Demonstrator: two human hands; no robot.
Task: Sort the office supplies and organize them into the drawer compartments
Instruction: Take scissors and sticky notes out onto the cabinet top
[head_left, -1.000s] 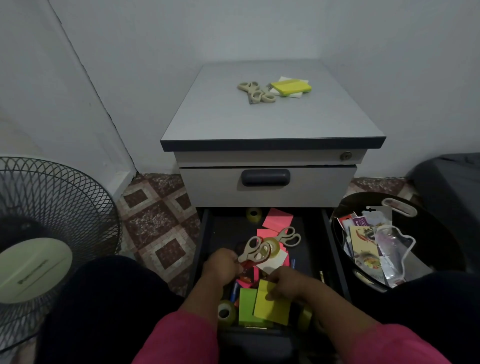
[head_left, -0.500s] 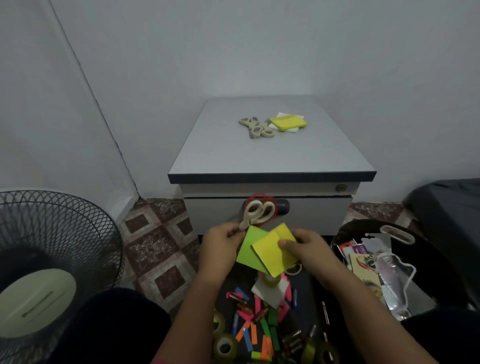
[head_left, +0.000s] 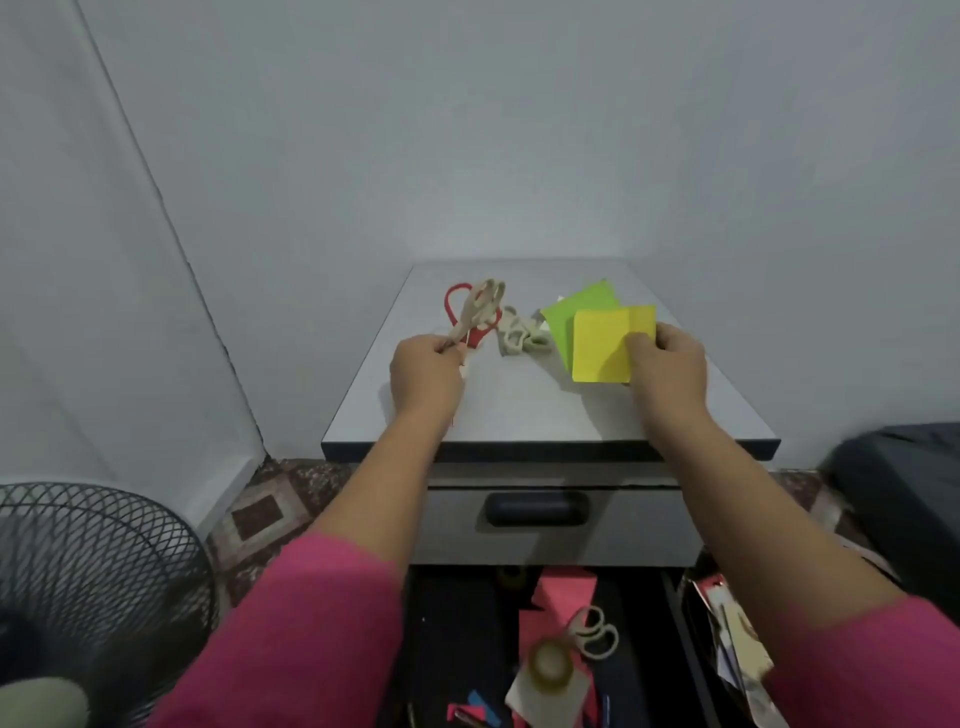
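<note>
the left hand (head_left: 427, 371) grips scissors (head_left: 475, 314) by the blades, the right hand (head_left: 667, 364) pinches sticky notes (head_left: 602, 345), both over the cabinet top (head_left: 519, 410), likely to join matching piles there.

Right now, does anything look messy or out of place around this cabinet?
Yes: the open bottom drawer is a jumble, with pink paper, scissors and a tape roll lying loose and overlapping, not sorted.

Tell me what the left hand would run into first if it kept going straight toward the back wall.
Probably nothing on the cabinet top: the left hand, gripping scissors, points toward bare surface and wall. The beige scissors lying there sit to its right, though depth is unclear.
</note>
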